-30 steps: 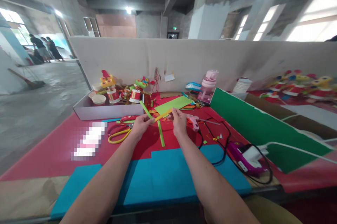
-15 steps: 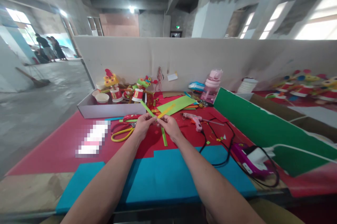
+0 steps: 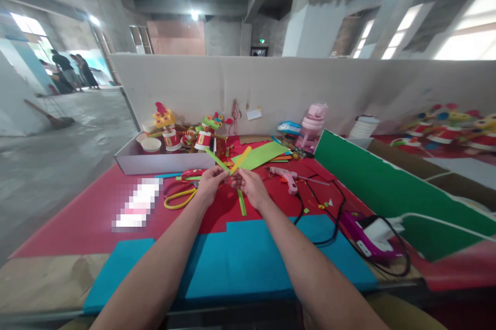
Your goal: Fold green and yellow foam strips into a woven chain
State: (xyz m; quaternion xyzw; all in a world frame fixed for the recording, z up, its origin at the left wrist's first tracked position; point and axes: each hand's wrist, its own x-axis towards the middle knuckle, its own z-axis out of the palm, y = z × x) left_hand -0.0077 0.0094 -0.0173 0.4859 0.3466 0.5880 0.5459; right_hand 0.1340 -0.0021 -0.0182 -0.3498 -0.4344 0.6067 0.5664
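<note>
Over the red table cover, my left hand (image 3: 211,184) pinches a green paper strip (image 3: 217,159) that slants up to the left. My right hand (image 3: 249,185) closes on a yellow strip (image 3: 242,159), which slants up to the right. The two strips meet in a V between my fingertips. Another green strip (image 3: 242,203) lies below my hands on the red cover. Yellow-handled scissors (image 3: 180,199) rest beside my left hand. A pink glue gun (image 3: 289,178) lies to the right of my right hand.
A white box (image 3: 163,162) holding cup figures stands back left. A large green sheet (image 3: 267,154) lies behind my hands. Blue sheets (image 3: 240,263) cover the front edge. At right are a purple power strip (image 3: 364,239), cables and a green-sided box (image 3: 387,195).
The yellow strip has turned to a steeper angle, its far end moving left and up. The fingers of my right hand have shifted slightly; my left hand stays about where it was.
</note>
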